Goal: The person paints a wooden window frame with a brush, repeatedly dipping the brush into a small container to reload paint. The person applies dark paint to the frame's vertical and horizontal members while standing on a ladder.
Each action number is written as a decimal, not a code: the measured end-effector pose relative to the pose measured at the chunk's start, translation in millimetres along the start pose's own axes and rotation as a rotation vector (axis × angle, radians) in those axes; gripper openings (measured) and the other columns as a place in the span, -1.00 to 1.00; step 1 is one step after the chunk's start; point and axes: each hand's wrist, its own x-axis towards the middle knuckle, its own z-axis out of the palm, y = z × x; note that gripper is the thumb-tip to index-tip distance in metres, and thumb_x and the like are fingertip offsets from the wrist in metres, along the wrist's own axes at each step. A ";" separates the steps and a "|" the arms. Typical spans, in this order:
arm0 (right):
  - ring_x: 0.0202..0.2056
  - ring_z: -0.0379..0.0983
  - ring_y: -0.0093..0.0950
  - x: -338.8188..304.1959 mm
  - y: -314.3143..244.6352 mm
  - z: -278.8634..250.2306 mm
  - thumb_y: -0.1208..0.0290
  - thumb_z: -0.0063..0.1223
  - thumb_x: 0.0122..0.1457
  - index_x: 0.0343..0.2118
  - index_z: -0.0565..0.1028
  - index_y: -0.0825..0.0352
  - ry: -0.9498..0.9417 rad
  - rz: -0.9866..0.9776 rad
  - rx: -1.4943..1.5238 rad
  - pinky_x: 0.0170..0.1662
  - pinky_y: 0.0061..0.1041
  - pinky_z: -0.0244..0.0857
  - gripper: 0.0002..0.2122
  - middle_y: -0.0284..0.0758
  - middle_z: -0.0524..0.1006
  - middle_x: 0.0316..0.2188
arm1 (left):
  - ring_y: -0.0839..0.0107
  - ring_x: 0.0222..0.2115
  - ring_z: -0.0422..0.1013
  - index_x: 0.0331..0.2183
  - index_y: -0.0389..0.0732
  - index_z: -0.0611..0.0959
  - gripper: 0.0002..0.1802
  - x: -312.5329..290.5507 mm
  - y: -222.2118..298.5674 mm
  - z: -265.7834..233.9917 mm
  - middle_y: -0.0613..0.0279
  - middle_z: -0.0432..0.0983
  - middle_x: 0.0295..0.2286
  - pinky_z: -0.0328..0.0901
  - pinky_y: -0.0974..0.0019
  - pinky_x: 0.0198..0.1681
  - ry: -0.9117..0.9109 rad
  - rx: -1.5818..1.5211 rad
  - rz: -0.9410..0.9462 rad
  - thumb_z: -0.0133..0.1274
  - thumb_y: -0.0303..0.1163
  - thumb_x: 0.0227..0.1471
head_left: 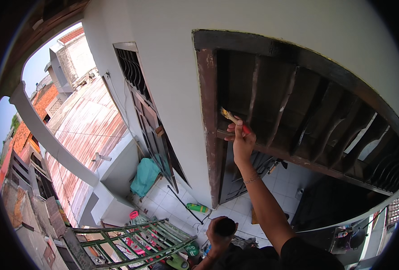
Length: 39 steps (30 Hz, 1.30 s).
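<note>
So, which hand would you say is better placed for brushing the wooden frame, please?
Probably the right hand: it holds the brush near the wooden frame; the left hand, lower, holds a round dark object.

A post point(207, 81) and slats point(285, 100) block the brush point(229, 115) sideways, with gaps between slats.

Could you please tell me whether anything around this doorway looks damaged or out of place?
The left door-frame post looks worn: its brown finish is patchy with pale scuffs, unlike the darker top beam. Below, a green bottle-like container lies on its side on the floor tiles, as if tipped over.
</note>
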 end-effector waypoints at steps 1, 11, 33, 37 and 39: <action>-0.22 0.58 -0.54 3.7 -4.5 -2.4 0.07 0.02 0.42 0.09 0.55 0.40 0.040 -0.042 -0.002 -0.41 -0.53 0.61 -0.55 -0.23 0.62 -0.22 | 0.24 -0.28 0.60 -0.19 -0.20 0.65 -0.43 1.7 -0.9 1.2 0.14 0.64 -0.27 0.49 0.23 -0.16 0.007 -0.011 -0.004 0.58 -0.41 -0.29; -0.25 0.60 -0.52 1.3 -9.4 1.0 0.05 0.01 0.42 0.07 0.55 0.42 0.026 0.045 0.025 -0.43 -0.53 0.61 -0.54 -0.26 0.64 -0.25 | 0.34 -0.28 0.58 -0.19 -0.21 0.64 -0.44 -10.1 -6.9 -1.9 0.17 0.65 -0.28 0.48 0.27 -0.17 0.020 -0.012 -0.008 0.57 -0.46 -0.28; -0.23 0.63 -0.51 13.8 -9.7 -0.4 0.04 0.03 0.40 0.02 0.57 0.43 0.157 0.067 -0.010 -0.51 -0.52 0.60 -0.54 -0.24 0.66 -0.24 | 0.39 -0.28 0.58 -0.19 -0.22 0.64 -0.43 -10.0 6.0 -0.3 0.17 0.64 -0.28 0.48 0.29 -0.18 0.011 0.000 0.028 0.56 -0.50 -0.30; -0.21 0.60 -0.53 7.7 -12.0 7.8 0.05 0.02 0.41 0.07 0.56 0.41 -0.021 0.069 -0.010 -0.50 -0.54 0.59 -0.54 -0.25 0.65 -0.24 | 0.19 -0.30 0.60 -0.20 -0.16 0.66 -0.42 -7.6 5.8 0.1 0.13 0.64 -0.28 0.50 0.20 -0.18 0.020 0.000 0.013 0.59 -0.37 -0.32; -0.22 0.60 -0.53 -9.4 -14.4 6.6 0.06 0.04 0.40 0.08 0.56 0.43 -0.033 0.036 0.003 -0.51 -0.55 0.58 -0.54 -0.24 0.65 -0.25 | 0.19 -0.30 0.60 -0.20 -0.17 0.66 -0.42 -9.0 4.5 -1.3 0.13 0.64 -0.28 0.50 0.21 -0.17 0.014 0.005 -0.018 0.59 -0.37 -0.32</action>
